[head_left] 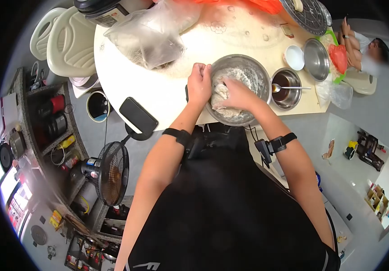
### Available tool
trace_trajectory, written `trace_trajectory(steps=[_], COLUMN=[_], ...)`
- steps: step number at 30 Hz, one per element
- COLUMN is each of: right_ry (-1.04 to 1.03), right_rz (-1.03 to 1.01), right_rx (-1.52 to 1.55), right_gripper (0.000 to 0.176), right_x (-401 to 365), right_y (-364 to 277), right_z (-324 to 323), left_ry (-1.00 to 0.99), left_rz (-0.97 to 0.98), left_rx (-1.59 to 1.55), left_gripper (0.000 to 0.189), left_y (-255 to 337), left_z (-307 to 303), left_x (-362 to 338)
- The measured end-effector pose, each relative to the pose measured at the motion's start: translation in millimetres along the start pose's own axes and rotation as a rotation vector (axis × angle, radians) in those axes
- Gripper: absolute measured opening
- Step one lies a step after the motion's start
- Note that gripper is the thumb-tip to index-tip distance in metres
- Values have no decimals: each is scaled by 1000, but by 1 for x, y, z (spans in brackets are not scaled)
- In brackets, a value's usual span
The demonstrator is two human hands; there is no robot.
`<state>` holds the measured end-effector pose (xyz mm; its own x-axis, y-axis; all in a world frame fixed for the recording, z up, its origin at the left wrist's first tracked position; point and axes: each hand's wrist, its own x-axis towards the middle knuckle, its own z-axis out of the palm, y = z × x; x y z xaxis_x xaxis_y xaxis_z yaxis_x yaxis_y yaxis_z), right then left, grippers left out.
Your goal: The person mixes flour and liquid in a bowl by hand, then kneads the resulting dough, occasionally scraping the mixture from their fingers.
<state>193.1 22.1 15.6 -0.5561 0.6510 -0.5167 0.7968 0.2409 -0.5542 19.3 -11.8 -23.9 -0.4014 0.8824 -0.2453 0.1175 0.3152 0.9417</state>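
Note:
A steel mixing bowl with floury dough in it stands at the table's near edge. My left hand is closed on the bowl's left rim. Inside the bowl, my right hand presses into the dough, its fingers curled and partly hidden. White flour and smears coat the bowl's inner wall. Right of it is a smaller steel bowl of dark liquid, with a spoon lying across it.
A plastic bag lies left on the table. White bowl, empty-looking steel bowl and green tray are at right. Another person sits beyond them. A fan and phone are at left.

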Motion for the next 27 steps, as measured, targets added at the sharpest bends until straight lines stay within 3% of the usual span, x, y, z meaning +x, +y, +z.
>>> trace_trajectory(steps=[5,7,10,11,17,19,21,27], right_ry=[18,113,397,435,171,130,145,-71], right_rz=[152,162,103,80,167,186,122,-154], right_rx=[239,398,390,424,459,231,-253,-343], right_gripper=[99,96,90,81,56,55,54,53], right_x=[-17,-26,-33,-37,-57,-57,-57,-32], right_y=[0,10,32,38,37,8,-36,-28], right_z=[-10,-13,-6,-5,-18,-29,-32,-19], left_ry=[-7,-19,-27,-31,-20,-43,-55,-52], left_rz=[-23,-40,-58,-59,-17,-11,-2,43], left_rx=[47,63,91,100,71,76,81,63], left_gripper=[32,33,35,35,36,36,36,35], left_y=[8,10,11,12,12,11,10,2], left_z=[-2,-3,-5,-5,-5,-2,-1,3], left_x=[-1,-1,-4,-4,-6,-6,-6,-4])
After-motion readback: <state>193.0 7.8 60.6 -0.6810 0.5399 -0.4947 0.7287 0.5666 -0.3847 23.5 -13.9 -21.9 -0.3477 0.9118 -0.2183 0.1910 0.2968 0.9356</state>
